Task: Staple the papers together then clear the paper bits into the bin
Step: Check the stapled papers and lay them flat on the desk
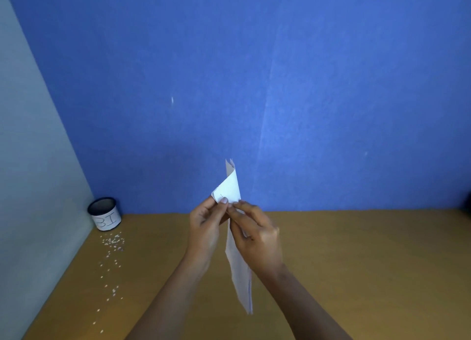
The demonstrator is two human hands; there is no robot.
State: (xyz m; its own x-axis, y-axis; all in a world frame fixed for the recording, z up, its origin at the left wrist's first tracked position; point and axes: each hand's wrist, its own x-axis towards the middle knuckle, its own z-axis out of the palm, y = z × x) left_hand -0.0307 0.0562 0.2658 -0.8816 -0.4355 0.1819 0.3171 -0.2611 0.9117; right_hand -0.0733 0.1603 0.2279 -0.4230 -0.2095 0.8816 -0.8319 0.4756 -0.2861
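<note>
Frame centre: left hand (204, 227) and right hand (254, 235) both pinch white papers (238, 271) held edge-on above tabletop (356, 263), top corner folded over. Left: scattered bits (112, 245), bin (104, 213) in corner.

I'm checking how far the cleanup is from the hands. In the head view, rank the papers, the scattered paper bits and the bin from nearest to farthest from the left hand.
1. The papers: pinched in the left hand, with the right hand also on them.
2. The paper bits: scattered on the table, to the left.
3. The bin: far left corner, beyond the bits.
</note>
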